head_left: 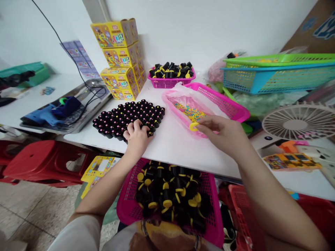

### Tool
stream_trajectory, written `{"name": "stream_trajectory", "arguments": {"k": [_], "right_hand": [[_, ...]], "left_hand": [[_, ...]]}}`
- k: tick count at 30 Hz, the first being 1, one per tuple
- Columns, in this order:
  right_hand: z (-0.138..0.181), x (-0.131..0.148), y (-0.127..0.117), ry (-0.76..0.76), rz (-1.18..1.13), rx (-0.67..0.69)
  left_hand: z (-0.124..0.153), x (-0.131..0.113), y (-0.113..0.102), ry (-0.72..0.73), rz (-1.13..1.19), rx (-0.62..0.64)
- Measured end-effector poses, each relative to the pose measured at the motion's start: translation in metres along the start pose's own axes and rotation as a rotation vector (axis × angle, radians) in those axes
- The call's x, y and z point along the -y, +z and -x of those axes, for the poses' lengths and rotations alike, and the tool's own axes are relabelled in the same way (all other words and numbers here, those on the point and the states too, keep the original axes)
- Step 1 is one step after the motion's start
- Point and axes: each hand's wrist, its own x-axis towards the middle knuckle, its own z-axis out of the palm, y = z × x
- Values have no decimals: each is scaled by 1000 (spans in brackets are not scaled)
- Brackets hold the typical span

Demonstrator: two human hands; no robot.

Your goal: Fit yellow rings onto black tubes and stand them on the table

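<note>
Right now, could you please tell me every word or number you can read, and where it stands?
"杯!" ends the large title on the stacked yellow boxes; its earlier characters are unclear.
Too small or blurred: those boxes' smaller print, the flat yellow carton, purple packaging, orange packet, brown cardboard.

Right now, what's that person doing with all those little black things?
The person's left hand is on the near edge of a block of black pieces on the white table. The right hand pinches a small yellow piece near the tiny colorful beads in a pink, plastic-lined basket. Below the table edge, another basket holds a jumble of black pieces with yellow ends.
</note>
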Motion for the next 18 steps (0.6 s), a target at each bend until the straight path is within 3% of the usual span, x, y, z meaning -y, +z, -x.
{"name": "stream_trajectory", "arguments": {"k": [3,7,10,14,18], "right_hand": [[19,8,13,64,-187,119],[45,1,51,260,-332,396],[59,-14,78,323,-327,381],[67,-20,94,336,-288,279],[70,-16,97,383,-321,235]], "left_hand": [[12,-12,-6,62,170,133],[29,-27,-4,226,604,447],[38,-29,6,202,906,588],[47,-25,19,171,1005,536],[55,-24,28,236,925,409]]}}
